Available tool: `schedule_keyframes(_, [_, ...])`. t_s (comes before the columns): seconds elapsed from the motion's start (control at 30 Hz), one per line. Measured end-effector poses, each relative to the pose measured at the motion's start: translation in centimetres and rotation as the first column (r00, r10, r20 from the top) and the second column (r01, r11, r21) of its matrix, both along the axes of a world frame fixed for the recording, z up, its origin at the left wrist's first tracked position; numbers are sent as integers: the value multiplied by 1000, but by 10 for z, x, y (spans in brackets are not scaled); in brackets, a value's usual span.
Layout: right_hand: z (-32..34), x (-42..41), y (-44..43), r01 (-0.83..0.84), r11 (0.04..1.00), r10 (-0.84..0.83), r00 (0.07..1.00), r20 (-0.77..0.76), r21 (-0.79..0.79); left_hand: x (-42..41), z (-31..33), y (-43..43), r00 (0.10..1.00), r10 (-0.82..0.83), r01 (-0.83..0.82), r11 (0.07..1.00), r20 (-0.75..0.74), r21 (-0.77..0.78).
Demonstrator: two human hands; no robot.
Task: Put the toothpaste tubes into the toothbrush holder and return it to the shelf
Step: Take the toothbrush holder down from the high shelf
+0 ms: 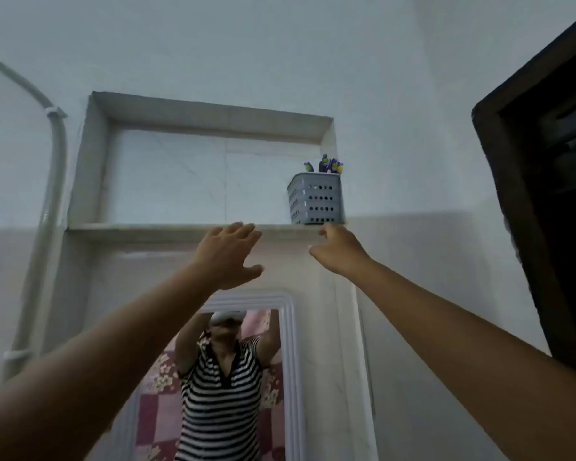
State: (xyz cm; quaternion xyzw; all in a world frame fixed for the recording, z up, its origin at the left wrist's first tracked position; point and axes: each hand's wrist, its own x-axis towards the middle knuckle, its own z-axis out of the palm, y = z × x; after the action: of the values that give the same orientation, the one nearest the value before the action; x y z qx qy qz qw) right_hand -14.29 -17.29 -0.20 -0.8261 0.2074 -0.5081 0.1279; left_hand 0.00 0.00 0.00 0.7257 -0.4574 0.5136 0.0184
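Observation:
A grey perforated toothbrush holder (316, 199) stands upright at the right end of the recessed wall shelf (147, 227). Purple toothpaste tubes (326, 164) stick out of its top. Both my arms are raised toward the shelf. My left hand (230, 253) is spread with its fingers apart, just below the shelf's front edge and left of the holder, holding nothing. My right hand (338, 249) is just under the holder, fingers loosely curled and empty, not touching it.
A white-framed mirror (290, 361) hangs below the shelf and reflects a person in a striped shirt. A grey pipe (55, 181) runs down the wall on the left. A dark door frame (526, 227) stands at the right.

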Motion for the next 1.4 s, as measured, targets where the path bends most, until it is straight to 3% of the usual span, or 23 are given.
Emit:
schedule_keyframes(0.13, [22,17,-7,0,997,-2,1000,26,82,34,16,-18,992,108,-104,993,-71,61])
schedule_keyframes(0.4, [81,58,-45,91,983,-131,957,260,159,89,18,-41,992,-61,62,998,-112,1])
schedule_keyframes(0.53, [97,77,-55,178,945,-259,918,300,273,92,24,-43,991,-55,59,998,-121,36])
schedule_keyframes(0.73, [94,111,-59,330,905,-411,844,344,270,96,26,-39,973,-142,154,987,-181,56])
schedule_keyframes(1.07, [101,121,-37,159,911,-330,835,441,381,100,23,-37,964,-209,214,977,-165,13])
schedule_keyframes(1.23, [98,97,-10,-75,925,-136,851,508,373,90,29,-37,933,-274,273,961,-232,-37])
schedule_keyframes(1.3, [93,80,6,-170,909,-54,858,510,381,82,35,-34,886,-333,316,943,-323,-107])
schedule_keyframes(1.33, [89,70,14,-206,901,-17,862,506,383,77,38,-30,803,-409,375,912,-433,-165])
schedule_keyframes(1.37, [82,59,23,-243,892,28,872,489,381,71,39,-26,653,-512,460,854,-559,-245])
schedule_keyframes(1.4, [73,48,32,-271,885,74,885,460,379,66,37,-25,446,-620,554,758,-646,-345])
